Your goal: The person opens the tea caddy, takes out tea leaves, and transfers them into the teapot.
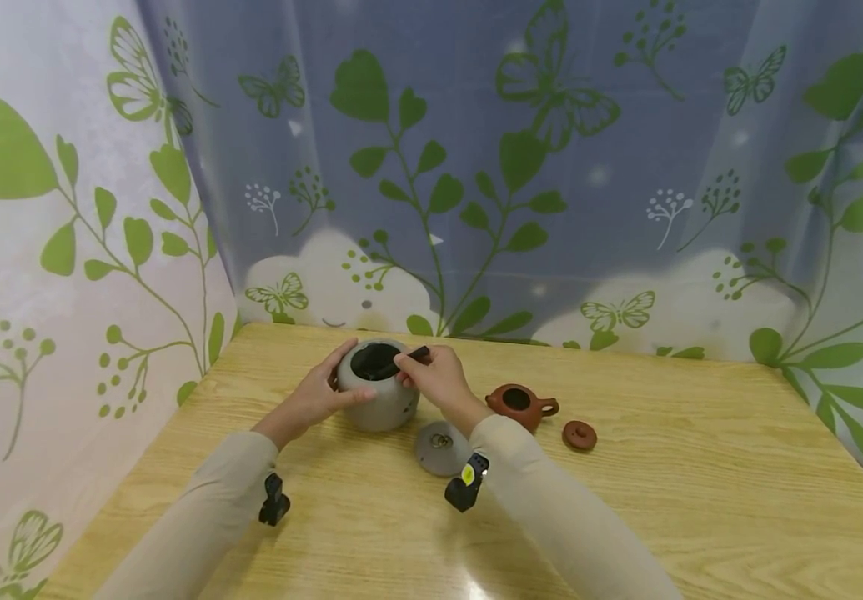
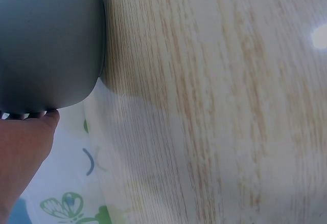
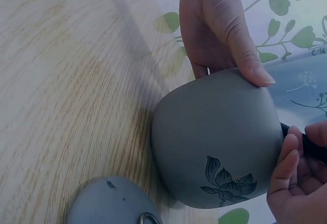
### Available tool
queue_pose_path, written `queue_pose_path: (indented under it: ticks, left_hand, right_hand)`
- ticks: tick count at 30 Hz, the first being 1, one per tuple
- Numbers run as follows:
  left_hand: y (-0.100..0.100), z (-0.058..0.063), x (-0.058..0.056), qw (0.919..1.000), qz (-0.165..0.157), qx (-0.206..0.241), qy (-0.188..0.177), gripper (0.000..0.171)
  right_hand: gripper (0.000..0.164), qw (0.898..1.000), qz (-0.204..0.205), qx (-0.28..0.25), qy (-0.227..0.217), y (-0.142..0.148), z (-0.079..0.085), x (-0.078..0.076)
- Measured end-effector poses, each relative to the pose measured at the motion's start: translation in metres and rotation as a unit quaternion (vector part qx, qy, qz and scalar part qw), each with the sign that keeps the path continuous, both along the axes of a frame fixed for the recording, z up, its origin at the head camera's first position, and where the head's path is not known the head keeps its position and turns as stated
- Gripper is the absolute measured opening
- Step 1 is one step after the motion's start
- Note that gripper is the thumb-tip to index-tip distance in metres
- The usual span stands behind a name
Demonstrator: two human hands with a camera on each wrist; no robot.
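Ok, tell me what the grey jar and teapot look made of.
Grey jar: probably ceramic, matte, judging by its smooth, dull surface and dark flower motif. Teapot: perhaps clay, seemingly unglazed, going by its reddish-brown colour; too small to be sure.

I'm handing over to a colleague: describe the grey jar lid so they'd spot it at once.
On the wood-grain table, find the grey jar with the open mouth. Just to its near right in the head view lies the round grey lid. A ring on top sets it apart from the smaller, reddish-brown teapot lid, which has a knob.
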State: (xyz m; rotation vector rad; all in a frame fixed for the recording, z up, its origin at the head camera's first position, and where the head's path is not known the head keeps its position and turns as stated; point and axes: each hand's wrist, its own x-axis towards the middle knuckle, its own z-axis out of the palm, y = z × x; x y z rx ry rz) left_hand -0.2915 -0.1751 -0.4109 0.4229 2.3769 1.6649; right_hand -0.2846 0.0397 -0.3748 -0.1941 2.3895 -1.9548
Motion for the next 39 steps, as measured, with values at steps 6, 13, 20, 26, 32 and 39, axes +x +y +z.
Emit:
queue_pose_path:
  ticks: [6,13,20,26,32,39]
  left_hand:
    - [0.001,0.000,0.001,1.0000,0.004,0.000,-0.001,0.097]
    - [0.000,-0.003,0.000,1.0000,0.005,0.003,0.001,0.098]
    - [0.000,-0.003,0.000,1.0000,0.005,0.008,0.001,0.098]
    - [0.002,-0.001,-0.001,0.9999,0.008,0.010,0.001,0.097]
    - [0.003,0.001,0.000,1.0000,0.008,0.002,0.000,0.097]
    - [0.001,-0.001,0.001,0.9999,0.005,0.009,-0.001,0.096]
  right_hand:
    - [0.019,0.998,-0.015,-0.041,-0.037,0.001,0.000,0.001]
    - [0.020,0.996,-0.023,-0.069,-0.042,0.003,-0.004,-0.001]
    - [0.020,0.994,-0.034,-0.085,-0.052,0.007,-0.005,-0.001]
    - [0.021,0.992,-0.045,-0.104,-0.058,0.010,-0.002,-0.001]
    - [0.021,0.986,-0.057,-0.137,-0.077,0.016,0.002,0.000]
    - [0.020,0.981,-0.059,-0.162,-0.086,0.023,0.007,0.004]
